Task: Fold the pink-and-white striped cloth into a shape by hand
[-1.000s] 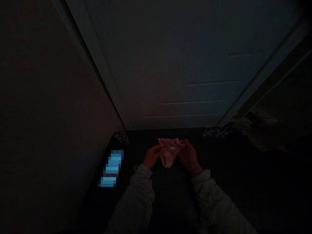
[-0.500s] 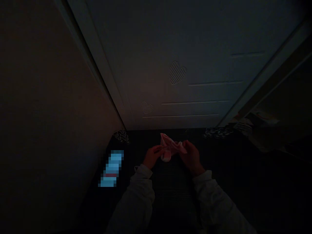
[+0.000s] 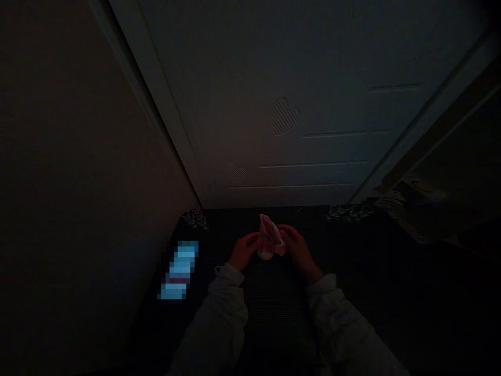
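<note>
Holding centre place, the pink cloth piece (image 3: 270, 235) stands in a crumpled peak just above or on the tabletop (image 3: 277, 308); in this dim light we cannot tell whether it touches the surface. Its pale, rounded lower end points towards the wearer. Judging by its folds, we expect it to be light, soft and limp, not fragile, and likely to collapse wherever it is unsupported; we would take hold by its edges, one side in each hand, rather than by the loose peak. At its left side, we see the fingers of the left hand (image 3: 245, 251) drawn together in a pinch on the fabric. At its right side, the fingers of the right hand (image 3: 301, 253) curve against the cloth; we cannot tell how firmly they close on it. Farther out, we note a lit blue-white rectangle (image 3: 179, 270), blurred into blocks, left of the left hand, and two clusters of small rings, the left cluster (image 3: 194, 219) and the right cluster (image 3: 350, 212), near the tabletop's far edge. Beyond rises a pale panel (image 3: 219, 115) bearing striped hearts and grooved lines.
</note>
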`<action>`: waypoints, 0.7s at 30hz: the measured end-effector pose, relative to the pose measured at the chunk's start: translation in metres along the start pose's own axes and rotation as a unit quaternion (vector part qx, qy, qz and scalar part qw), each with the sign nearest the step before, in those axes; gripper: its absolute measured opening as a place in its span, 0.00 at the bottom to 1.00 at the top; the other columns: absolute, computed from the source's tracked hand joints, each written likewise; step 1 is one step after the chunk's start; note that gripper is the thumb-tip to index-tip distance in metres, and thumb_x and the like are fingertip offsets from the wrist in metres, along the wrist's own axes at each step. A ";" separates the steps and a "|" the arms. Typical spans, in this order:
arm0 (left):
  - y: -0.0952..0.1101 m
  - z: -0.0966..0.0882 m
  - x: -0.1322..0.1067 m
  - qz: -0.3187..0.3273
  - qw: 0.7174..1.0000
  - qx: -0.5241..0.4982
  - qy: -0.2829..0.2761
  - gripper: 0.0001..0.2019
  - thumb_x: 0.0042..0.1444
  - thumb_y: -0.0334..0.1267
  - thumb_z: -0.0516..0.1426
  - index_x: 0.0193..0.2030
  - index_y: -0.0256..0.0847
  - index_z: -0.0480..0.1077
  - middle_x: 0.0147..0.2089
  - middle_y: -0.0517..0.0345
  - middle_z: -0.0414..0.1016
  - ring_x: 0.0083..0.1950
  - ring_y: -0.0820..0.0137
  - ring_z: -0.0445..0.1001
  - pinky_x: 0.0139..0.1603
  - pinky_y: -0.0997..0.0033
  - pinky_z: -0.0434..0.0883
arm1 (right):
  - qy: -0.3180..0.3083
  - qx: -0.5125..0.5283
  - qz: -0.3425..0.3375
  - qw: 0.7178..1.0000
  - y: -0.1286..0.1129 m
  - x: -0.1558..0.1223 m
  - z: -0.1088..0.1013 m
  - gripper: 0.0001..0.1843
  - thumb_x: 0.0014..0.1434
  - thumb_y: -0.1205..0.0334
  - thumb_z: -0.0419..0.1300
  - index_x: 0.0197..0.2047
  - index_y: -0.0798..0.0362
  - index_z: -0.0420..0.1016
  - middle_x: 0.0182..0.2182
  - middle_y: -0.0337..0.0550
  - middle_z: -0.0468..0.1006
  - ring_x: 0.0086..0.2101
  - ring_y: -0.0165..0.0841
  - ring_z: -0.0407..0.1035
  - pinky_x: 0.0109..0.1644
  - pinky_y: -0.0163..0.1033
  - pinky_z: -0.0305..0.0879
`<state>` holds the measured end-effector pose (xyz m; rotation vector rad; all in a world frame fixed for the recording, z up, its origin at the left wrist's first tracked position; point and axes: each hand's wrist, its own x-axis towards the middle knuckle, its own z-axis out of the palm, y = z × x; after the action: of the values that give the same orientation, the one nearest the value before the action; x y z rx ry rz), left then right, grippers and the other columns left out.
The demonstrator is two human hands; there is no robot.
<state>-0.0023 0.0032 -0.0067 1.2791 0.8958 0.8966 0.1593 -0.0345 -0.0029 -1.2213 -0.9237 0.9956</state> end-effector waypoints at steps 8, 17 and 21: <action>0.005 0.002 0.000 0.017 1.000 -0.012 -0.017 0.12 0.45 0.38 0.58 0.38 0.37 0.71 0.40 0.51 0.75 0.43 0.64 0.71 0.47 0.64 0.63 | -0.057 -0.091 -0.027 0.994 -0.007 -0.005 0.002 0.19 0.52 0.48 0.52 0.41 0.52 0.70 0.37 0.42 0.74 0.37 0.35 0.67 0.39 0.38 0.62; 0.004 0.004 -0.001 0.000 1.000 -0.015 -0.017 0.14 0.44 0.38 0.59 0.39 0.37 0.70 0.40 0.52 0.75 0.43 0.65 0.71 0.47 0.64 0.64 | -0.076 -0.217 -0.092 0.969 -0.010 -0.010 0.003 0.16 0.55 0.52 0.50 0.41 0.53 0.69 0.36 0.44 0.74 0.36 0.34 0.68 0.39 0.37 0.62; 0.002 0.004 -0.001 0.009 0.999 -0.002 -0.030 0.14 0.44 0.38 0.59 0.40 0.38 0.70 0.40 0.52 0.74 0.43 0.65 0.71 0.48 0.64 0.64 | -0.053 -0.255 -0.091 0.961 -0.009 -0.009 0.005 0.17 0.56 0.52 0.47 0.38 0.54 0.70 0.32 0.44 0.74 0.33 0.34 0.68 0.36 0.36 0.62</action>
<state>0.0006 0.0010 -0.0040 1.3056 0.8354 0.8684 0.1530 -0.0424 0.0059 -1.4826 -1.4103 0.6989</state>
